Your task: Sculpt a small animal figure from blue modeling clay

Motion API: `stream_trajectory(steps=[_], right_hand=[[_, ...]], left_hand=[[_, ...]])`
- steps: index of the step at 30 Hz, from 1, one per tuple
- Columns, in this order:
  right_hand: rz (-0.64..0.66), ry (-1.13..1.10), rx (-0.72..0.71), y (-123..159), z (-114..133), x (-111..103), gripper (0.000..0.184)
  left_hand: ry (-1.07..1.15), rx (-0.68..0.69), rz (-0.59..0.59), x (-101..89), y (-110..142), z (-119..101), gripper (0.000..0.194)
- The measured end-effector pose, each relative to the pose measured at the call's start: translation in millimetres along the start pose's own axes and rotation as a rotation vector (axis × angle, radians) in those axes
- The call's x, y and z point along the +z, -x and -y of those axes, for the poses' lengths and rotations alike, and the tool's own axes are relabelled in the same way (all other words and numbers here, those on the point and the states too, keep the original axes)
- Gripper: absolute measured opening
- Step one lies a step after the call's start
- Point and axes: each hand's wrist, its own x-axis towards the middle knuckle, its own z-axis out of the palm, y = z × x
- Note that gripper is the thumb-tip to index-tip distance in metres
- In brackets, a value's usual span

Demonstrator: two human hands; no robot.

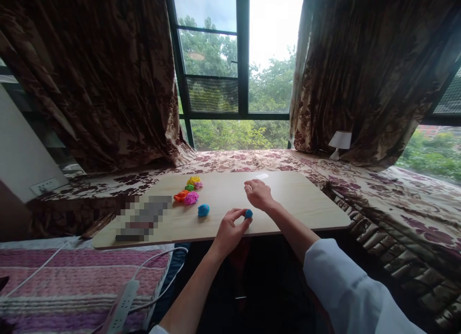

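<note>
Between the thumb and fingers of my left hand (230, 227) is a small blue lump of what looks like modelling clay (248, 213), held just above the table's near edge. My right hand (258, 194) hovers over the board to the right and farther back, its fingers loosely bent and apart, with nothing visible in them. A larger blue lump (203, 210) lies on the table left of my left hand. Farther left sit an orange lump (180, 196), a magenta lump (191, 198), a green lump (189, 187) and a yellow lump (193, 180), close together.
The pale wooden table (298, 204) carries a blurred-out dark object (144, 219) at its left end. A bright whitish patch (262, 176) shows behind my right hand. A power strip (122, 305) with a white cable lies at lower left. A small lamp (340, 142) stands by the curtain.
</note>
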Motion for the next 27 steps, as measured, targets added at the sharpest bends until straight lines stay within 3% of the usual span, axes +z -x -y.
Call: stream_trajectory(steps=[8, 27], right_hand=[[-0.006, 0.088, -0.049, 8.7, 14.4, 19.2, 0.030], [-0.101, 0.093, -0.099, 8.6, 19.1, 16.5, 0.035]], left_hand=[[0.008, 0.005, -0.001, 0.4, 2.9, 5.1, 0.024], [-0.013, -0.007, -0.027, 2.1, 5.5, 7.9, 0.024]])
